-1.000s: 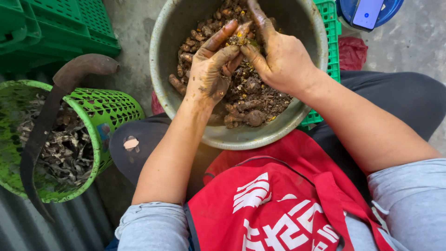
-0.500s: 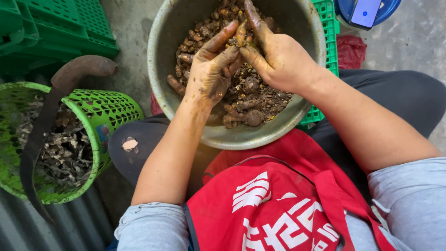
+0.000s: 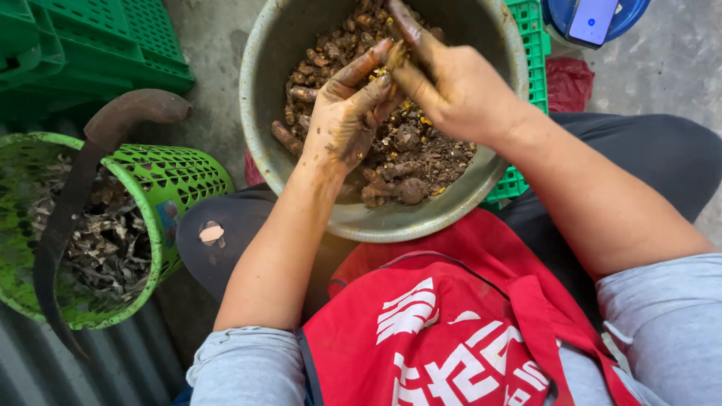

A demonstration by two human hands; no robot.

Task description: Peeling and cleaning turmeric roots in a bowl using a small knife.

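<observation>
- At the far left, green plastic crates (image 3: 105, 45) sit stacked on the concrete floor (image 3: 210, 45).
- Below them a green mesh basket (image 3: 177, 177) holds a heap of dry grey-brown scraps (image 3: 105, 240), and a dark curved blade (image 3: 71, 199) rests across its rim.
- The person's left hand (image 3: 346, 120), caked in soil, reaches into the grey metal basin (image 3: 406, 222); its thumb and forefinger pinch one end of a small muddy root piece (image 3: 392, 59).
- The basin sits between the person's knees, just above the red apron (image 3: 451, 323), and holds a pile of soil-covered roots (image 3: 406, 162), some showing orange-yellow flesh.
- The right hand (image 3: 451, 83) meets the left over the pile, fingers closed on the other end of the same piece.
- Judged from this, the work is partway: the basket is well filled with scraps, yet many dirty roots remain in the basin.
- At the upper right, a phone (image 3: 594, 19) lies on a blue round object (image 3: 632, 11).
</observation>
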